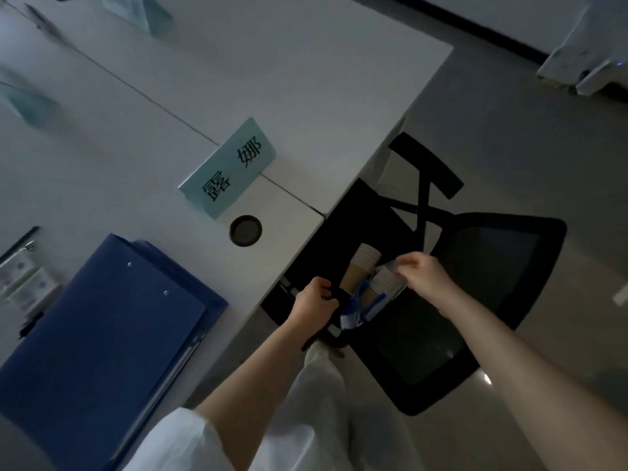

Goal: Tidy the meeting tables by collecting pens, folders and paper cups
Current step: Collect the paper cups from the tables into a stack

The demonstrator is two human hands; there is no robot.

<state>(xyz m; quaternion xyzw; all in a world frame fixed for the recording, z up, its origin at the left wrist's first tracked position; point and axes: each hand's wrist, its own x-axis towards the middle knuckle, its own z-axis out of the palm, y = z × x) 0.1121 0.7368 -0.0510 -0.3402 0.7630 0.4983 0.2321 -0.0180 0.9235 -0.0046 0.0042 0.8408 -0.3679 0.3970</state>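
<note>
Two stacks of paper cups [365,263] lie on their sides in a clear plastic sleeve [387,287] with blue print, over the seat of a black office chair. My right hand [424,277] pinches the sleeve's open end beside the lower cup stack. My left hand [314,302] grips a dark strap or edge just left of the cups. A stack of blue folders [102,328] lies on the white table [306,79] to the left.
A light-blue name card [227,168] stands on the table near a round cable port [245,230]. More name cards sit at the far left. The black mesh chair [475,300] fills the space beside the table edge. A white machine [588,45] stands at the top right.
</note>
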